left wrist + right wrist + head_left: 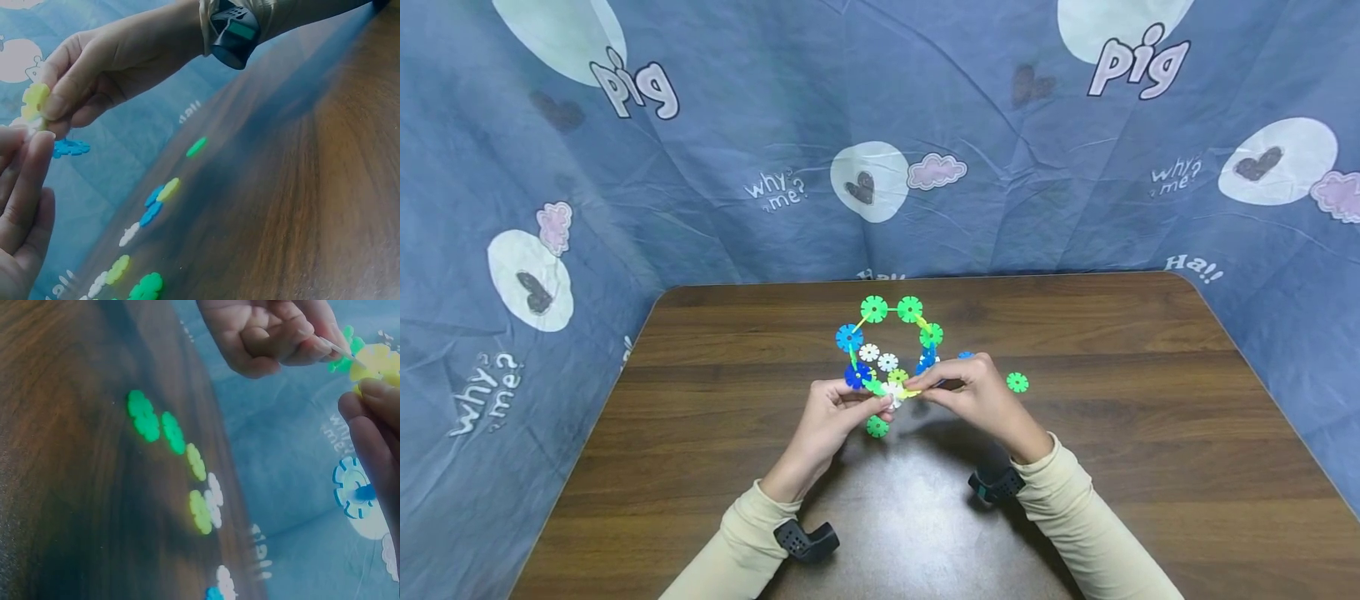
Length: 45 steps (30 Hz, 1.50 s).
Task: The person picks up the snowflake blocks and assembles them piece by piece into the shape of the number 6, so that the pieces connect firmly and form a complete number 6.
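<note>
Slotted plastic snowflake discs are linked into a ring, with green discs (873,309) at its far side and a blue disc (849,337) at its left. My left hand (835,417) pinches a white snowflake disc (893,393) at the ring's near side. From the right, my right hand (981,396) pinches a yellow snowflake disc (375,362) between thumb and fingers. The yellow disc (35,100) meets the white one edge to edge; whether their slots interlock is hidden by fingertips. Both hands hold the ring above the table.
Loose discs lie on the wooden table (700,433): a green one (1017,382) at the right, another green one (877,427) below the left hand, white (887,362), yellow (200,512) and blue (150,214) ones beneath the ring. A printed blue cloth (700,167) hangs behind.
</note>
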Available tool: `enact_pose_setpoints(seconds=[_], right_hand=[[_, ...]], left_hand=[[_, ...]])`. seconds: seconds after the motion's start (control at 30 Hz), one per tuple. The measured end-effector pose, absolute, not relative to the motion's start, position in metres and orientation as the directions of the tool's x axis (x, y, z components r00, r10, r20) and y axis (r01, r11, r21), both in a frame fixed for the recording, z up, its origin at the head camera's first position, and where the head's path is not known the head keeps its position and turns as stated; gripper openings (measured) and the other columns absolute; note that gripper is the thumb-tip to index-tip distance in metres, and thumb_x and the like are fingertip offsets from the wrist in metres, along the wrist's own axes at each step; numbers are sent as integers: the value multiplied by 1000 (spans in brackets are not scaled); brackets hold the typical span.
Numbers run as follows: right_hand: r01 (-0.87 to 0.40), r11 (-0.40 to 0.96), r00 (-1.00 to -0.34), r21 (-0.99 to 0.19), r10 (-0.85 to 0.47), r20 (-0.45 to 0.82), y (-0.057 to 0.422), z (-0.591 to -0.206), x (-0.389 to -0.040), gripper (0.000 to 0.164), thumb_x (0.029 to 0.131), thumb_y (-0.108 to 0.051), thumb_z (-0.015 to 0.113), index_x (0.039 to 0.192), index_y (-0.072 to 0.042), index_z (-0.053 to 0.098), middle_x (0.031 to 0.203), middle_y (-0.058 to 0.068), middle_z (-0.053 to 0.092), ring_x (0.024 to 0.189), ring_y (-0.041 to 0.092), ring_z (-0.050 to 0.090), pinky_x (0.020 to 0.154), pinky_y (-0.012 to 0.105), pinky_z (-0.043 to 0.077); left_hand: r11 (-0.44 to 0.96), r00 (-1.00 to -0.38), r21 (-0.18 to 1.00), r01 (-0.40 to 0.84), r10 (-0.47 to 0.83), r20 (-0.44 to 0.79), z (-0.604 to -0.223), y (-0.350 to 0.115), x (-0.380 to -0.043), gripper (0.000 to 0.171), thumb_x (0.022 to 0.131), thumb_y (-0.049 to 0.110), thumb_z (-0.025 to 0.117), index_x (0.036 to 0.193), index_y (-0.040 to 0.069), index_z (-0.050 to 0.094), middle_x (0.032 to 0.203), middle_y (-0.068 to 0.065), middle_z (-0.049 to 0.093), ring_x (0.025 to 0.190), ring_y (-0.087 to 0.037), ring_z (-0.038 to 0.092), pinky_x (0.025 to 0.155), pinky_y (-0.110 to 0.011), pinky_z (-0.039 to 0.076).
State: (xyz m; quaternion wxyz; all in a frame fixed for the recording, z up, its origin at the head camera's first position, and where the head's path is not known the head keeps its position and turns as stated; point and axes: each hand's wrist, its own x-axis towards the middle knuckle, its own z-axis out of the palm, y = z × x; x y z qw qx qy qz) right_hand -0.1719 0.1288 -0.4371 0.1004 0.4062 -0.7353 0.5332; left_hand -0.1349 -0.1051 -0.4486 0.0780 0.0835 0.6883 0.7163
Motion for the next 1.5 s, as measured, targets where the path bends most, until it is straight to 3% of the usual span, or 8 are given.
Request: enact_pose_setpoints(seconds=[0.17,0.4,0.6,0.8,0.93,1.13,1.3,1.5], right_hand=[[-693,162,-680,-703,-471,562,131,-430,-172,20,83,3,83,99,-9,82,95,7,82,83,17,78,66,29,64],[-531,369,-833,-763,-394,389,149,-429,-179,14,85,-9,84,99,-12,80,94,4,81,78,9,74,65,27,60],[-407,647,-905,-645,-380,189,160,-446,-193,27,85,-14,85,109,-5,77,106,9,78,80,18,72,75,37,60],[-317,768,-942,-557,-325,88,160,-460,-200,36,84,-19,87,113,-2,74,105,12,73,96,27,70,83,45,59],[-301,778,-946,-551,-318,69,161,-464,-204,31,86,-17,85,111,-1,75,104,13,72,95,27,68,82,44,59],[-265,754,-950,-601,-311,29,165,-466,-207,22,87,-13,83,104,-1,76,102,14,68,71,17,66,60,27,57],[-282,733,-950,-619,-304,73,168,-466,-207,23,87,-19,84,103,-4,76,97,11,70,72,16,65,64,27,54],[-162,353,-923,-922,-384,15,166,-455,-204,29,100,-23,70,119,-2,71,107,21,76,79,24,74,61,36,62]], left_hand=[[-83,-979,996,33,200,50,-448,-104,-135,16,92,3,75,100,-10,73,76,4,78,71,-12,76,71,-30,63],[-103,-989,994,48,133,62,-447,-105,-135,17,92,2,75,100,-13,72,78,3,79,71,-12,77,79,-36,64],[-90,-989,995,52,135,64,-449,-104,-135,17,91,1,76,99,-14,71,79,4,80,72,-13,77,80,-28,63],[-107,-986,993,49,154,65,-449,-103,-133,18,92,1,75,100,-14,71,79,5,80,72,-12,77,80,-26,63],[-113,-985,992,47,159,65,-448,-102,-133,13,92,1,75,99,-10,73,80,4,80,73,-15,78,80,-27,63],[-113,-985,992,58,157,76,-447,-101,-134,4,91,1,75,95,-1,76,80,3,80,74,-18,78,79,-26,63],[-130,-984,990,60,158,81,-447,-101,-133,4,91,-1,74,93,3,76,80,3,80,73,-16,78,79,-26,63],[-151,-985,988,33,163,58,-448,-101,-133,6,92,0,74,94,6,76,80,2,80,72,-13,77,79,-28,63]])
